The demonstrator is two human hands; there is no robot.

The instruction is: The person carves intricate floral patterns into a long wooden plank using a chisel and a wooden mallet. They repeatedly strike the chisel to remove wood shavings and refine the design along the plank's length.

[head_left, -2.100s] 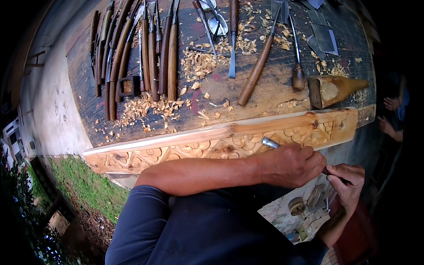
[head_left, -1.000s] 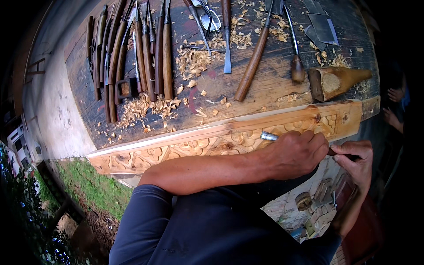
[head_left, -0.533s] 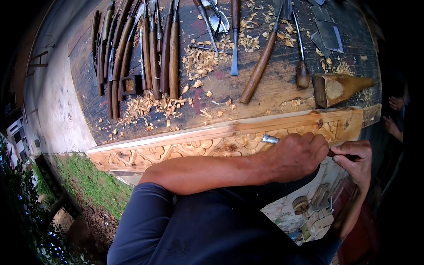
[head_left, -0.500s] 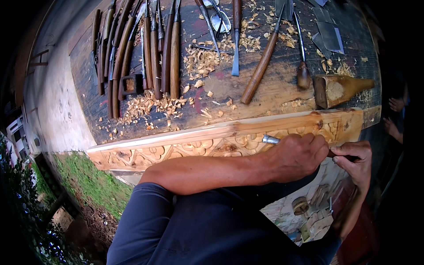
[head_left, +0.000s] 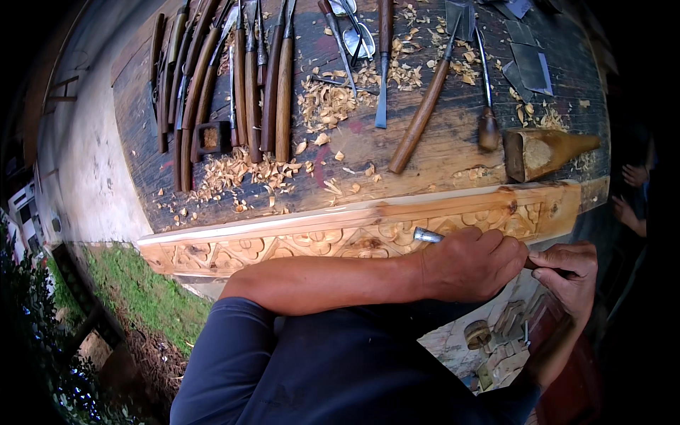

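Observation:
A long pale board (head_left: pixel 297 246) carved with flowers and zigzags lies along the near edge of the bench. Over its right half, my left hand (head_left: pixel 478 265) is wrapped round a gouge (head_left: pixel 427 235), whose bright metal blade sticks out to the left with its tip at the carving. At the other end of the tool, my right hand (head_left: pixel 569 275) has its fingers closed on the dark wooden handle. My left forearm crosses in front of the board and hides part of its lower edge.
Several wooden-handled chisels (head_left: pixel 283 99) lie on the worn bench (head_left: pixel 432 180) among wood shavings (head_left: pixel 329 103). A wooden mallet (head_left: pixel 545 152), glasses (head_left: pixel 366 44) and dark sheets (head_left: pixel 530 67) are at the right and back. Another person's hands (head_left: pixel 632 212) show at the far right.
Both hands and the gouge have shifted slightly toward me, the blade tip also a little left. The whole view has moved a little. The grip on the gouge looks the same.

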